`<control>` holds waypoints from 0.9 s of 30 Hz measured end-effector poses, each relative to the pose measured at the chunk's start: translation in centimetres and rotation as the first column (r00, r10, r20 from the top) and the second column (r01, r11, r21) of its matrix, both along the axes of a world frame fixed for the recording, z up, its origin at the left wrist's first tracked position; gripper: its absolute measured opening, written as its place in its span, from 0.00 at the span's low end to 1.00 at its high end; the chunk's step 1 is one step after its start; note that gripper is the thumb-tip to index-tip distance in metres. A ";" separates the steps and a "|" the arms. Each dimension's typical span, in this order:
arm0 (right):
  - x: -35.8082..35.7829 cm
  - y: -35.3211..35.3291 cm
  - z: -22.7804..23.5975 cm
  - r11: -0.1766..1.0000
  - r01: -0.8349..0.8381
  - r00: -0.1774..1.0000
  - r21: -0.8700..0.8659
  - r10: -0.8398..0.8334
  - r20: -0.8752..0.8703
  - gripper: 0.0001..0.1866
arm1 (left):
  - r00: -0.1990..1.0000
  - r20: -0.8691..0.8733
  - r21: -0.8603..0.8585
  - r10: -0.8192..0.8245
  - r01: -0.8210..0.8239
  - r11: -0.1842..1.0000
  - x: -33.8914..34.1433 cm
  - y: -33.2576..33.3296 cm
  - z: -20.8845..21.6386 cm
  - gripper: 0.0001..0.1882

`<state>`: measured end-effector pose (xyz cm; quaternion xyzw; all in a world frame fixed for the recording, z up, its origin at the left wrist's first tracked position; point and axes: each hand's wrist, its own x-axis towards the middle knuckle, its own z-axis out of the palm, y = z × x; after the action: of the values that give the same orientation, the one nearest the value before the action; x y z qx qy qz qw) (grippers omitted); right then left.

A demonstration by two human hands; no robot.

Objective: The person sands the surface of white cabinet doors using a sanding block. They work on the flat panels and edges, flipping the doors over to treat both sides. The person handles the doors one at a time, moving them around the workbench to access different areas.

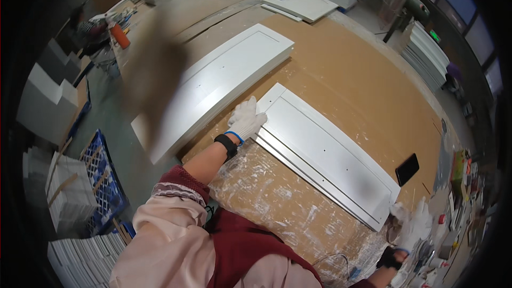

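Observation:
My left hand (246, 119), in a white knit glove, lies at the near-left end of a stack of long white panels (320, 144). Its fingers are stretched out along the end, and the thumb reaches onto the top panel's corner. The top panel has a grooved border and small dark holes. My right hand (416, 229), also gloved in white, is at the stack's right end and smeared by motion. Beside its fingers is a brownish crumpled thing (396, 221), perhaps a cloth; whether the hand holds it is unclear.
A second stack of white panels (229, 69) lies beyond on the brown board-topped table (368, 80). A black phone (407, 169) lies at the right, near cluttered tools and cans (434, 261). A dark blur (154, 69) covers part of the left. A person (96, 34) is at the far left.

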<state>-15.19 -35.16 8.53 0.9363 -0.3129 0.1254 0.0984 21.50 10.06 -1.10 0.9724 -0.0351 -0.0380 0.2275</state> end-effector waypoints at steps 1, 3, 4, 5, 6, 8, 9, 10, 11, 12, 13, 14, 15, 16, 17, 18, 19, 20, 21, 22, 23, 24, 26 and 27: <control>-0.9 1.0 -1.2 0.996 -0.075 0.987 0.047 0.067 0.148 0.24 | 1.000 -0.017 -0.011 0.003 -0.003 1.000 0.1 -0.3 0.0 0.27; -0.3 3.5 -1.7 0.964 -0.210 0.964 0.166 0.176 0.197 0.26 | 0.999 -0.049 -0.022 0.024 -0.025 0.999 -0.2 -0.1 0.4 0.27; 0.0 5.1 -1.7 0.940 -0.234 0.971 0.247 0.214 0.108 0.27 | 0.998 -0.056 0.003 0.034 -0.034 0.999 -0.2 -0.2 0.5 0.27; 0.3 5.8 -1.8 0.911 -0.250 0.966 0.328 0.257 0.021 0.27 | 0.999 0.000 -0.005 0.044 -0.044 0.999 -0.2 0.0 -0.2 0.29; -0.3 5.9 -4.2 0.952 -0.305 0.952 0.040 0.304 0.037 0.28 | 0.997 0.057 -0.022 0.046 -0.044 0.999 -0.1 -0.1 -1.2 0.30; -1.4 5.7 -6.2 0.952 -0.046 0.999 0.302 0.052 -0.009 0.28 | 0.999 0.026 -0.020 0.045 -0.045 0.999 0.0 -0.3 -1.4 0.33; -1.7 5.5 -7.0 0.903 0.081 0.996 0.423 -0.061 -0.060 0.29 | 0.997 -0.061 0.000 0.040 -0.040 0.999 0.0 -0.5 -0.4 0.35; -1.8 5.7 -7.4 0.902 0.079 0.997 0.425 -0.083 -0.009 0.29 | 0.989 -0.144 0.020 0.035 -0.033 0.999 0.1 -0.6 0.7 0.37; -1.7 5.9 -7.9 0.905 0.079 0.996 0.419 -0.090 0.008 0.29 | 0.987 -0.153 0.045 0.050 -0.044 0.998 -0.2 -0.6 1.3 0.37; -1.3 6.6 -7.8 0.909 0.073 0.996 0.411 -0.091 0.024 0.29 | 0.984 -0.163 0.068 0.072 -0.061 0.996 -0.8 -0.5 1.7 0.38; -1.1 6.7 -7.6 0.916 0.073 0.994 0.394 -0.098 0.045 0.29 | 0.982 -0.169 0.079 0.084 -0.072 0.994 -1.1 -0.6 1.9 0.38; -1.9 5.3 -9.3 0.945 0.052 0.996 0.323 -0.071 0.049 0.29 | 0.981 -0.185 0.089 0.066 -0.050 0.995 -0.8 -0.3 1.5 0.37; -1.9 4.9 -9.5 0.943 0.066 0.997 0.326 -0.077 0.020 0.29 | 0.983 -0.182 0.105 -0.014 0.034 0.994 -1.1 0.1 1.8 0.35; -1.9 5.1 -9.2 0.940 0.086 0.996 0.329 -0.086 -0.013 0.29 | 0.978 -0.184 0.121 -0.098 0.122 0.985 -1.7 0.4 2.3 0.33; -1.7 5.3 -8.7 0.938 0.106 0.994 0.331 -0.096 -0.046 0.29 | 0.965 -0.187 0.138 -0.181 0.208 0.968 -1.9 0.8 3.1 0.32; -1.3 5.9 -7.2 0.908 0.191 0.977 0.373 -0.139 -0.160 0.29 | 0.938 -0.246 0.098 -0.243 0.274 0.957 -1.9 0.5 5.2 0.33; -0.5 7.4 -5.0 0.948 0.121 0.982 0.294 -0.072 -0.175 0.28 | 0.966 -0.069 0.043 -0.249 0.252 0.967 -1.7 1.5 5.3 0.33; 0.4 9.3 -2.8 0.975 0.051 0.981 0.214 -0.008 -0.194 0.27 | 0.965 0.110 -0.011 -0.239 0.241 0.970 -1.6 2.7 5.3 0.34; 1.2 10.1 -1.7 0.991 -0.021 0.976 0.134 0.049 -0.212 0.26 | 0.932 0.291 -0.063 -0.215 0.243 0.968 -1.2 3.6 5.4 0.34; 0.8 9.6 -2.3 0.967 0.020 0.983 0.254 0.027 -0.182 0.28 | 0.913 0.351 0.009 -0.208 0.219 0.976 0.6 4.6 5.4 0.36; 0.6 9.4 -2.9 0.966 0.034 0.981 0.257 0.017 -0.195 0.28 | 0.930 0.338 0.059 -0.142 0.129 0.990 2.2 5.6 5.6 0.36; 0.4 9.1 -3.2 0.965 0.051 0.977 0.258 0.005 -0.211 0.27 | 0.943 0.324 0.109 -0.075 0.042 0.993 3.5 6.4 5.7 0.37; 0.2 8.9 -3.7 0.966 0.069 0.974 0.247 -0.011 -0.227 0.27 | 0.962 0.273 0.179 0.009 -0.061 0.982 5.4 7.3 5.8 0.37; 0.4 8.9 -3.7 0.968 0.036 0.979 0.248 0.017 -0.206 0.27 | 0.971 0.239 0.206 0.027 -0.078 0.975 6.3 7.5 6.0 0.37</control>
<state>-14.77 -26.22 4.86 0.9477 -0.3188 -0.0132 0.0118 27.77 17.58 4.90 0.9895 -0.0317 0.0798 0.1165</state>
